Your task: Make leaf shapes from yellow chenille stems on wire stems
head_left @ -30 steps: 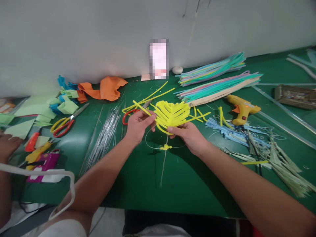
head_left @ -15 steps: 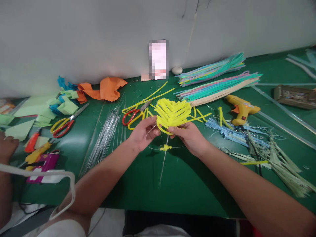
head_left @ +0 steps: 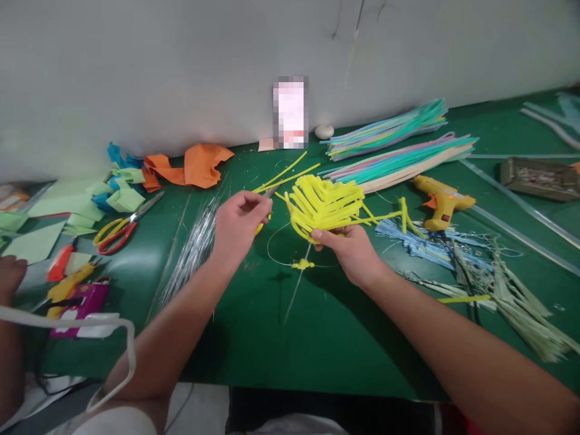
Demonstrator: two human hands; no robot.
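Observation:
My right hand (head_left: pixel 351 248) pinches the stem end of a yellow leaf shape made of pipe cleaners (head_left: pixel 324 202), held up over the table. A thin wire stem hangs below it, with a small yellow knot (head_left: pixel 302 264) and a fine wire loop around it. My left hand (head_left: pixel 240 223) is to the left of the leaf, fingers closed over a pair of scissors. Only the scissors' blades (head_left: pixel 270 191) show past the fingers; their red handles are hidden. Loose yellow pipe cleaners (head_left: pixel 294 175) lie just behind the left hand.
Silver wires (head_left: pixel 193 248) lie left of my forearm, near yellow-and-red scissors (head_left: pixel 120 232). Bundles of coloured pipe cleaners (head_left: pixel 403 160), a yellow glue gun (head_left: pixel 444 202) and tassels (head_left: pixel 512 302) are on the right. A phone (head_left: pixel 290 112) leans on the wall. Another person's hand (head_left: pixel 11 275) is far left.
My left hand has let go of the leaf's edge and moved left onto the red-handled scissors. The leaf, still in my right hand, has tilted slightly to the right.

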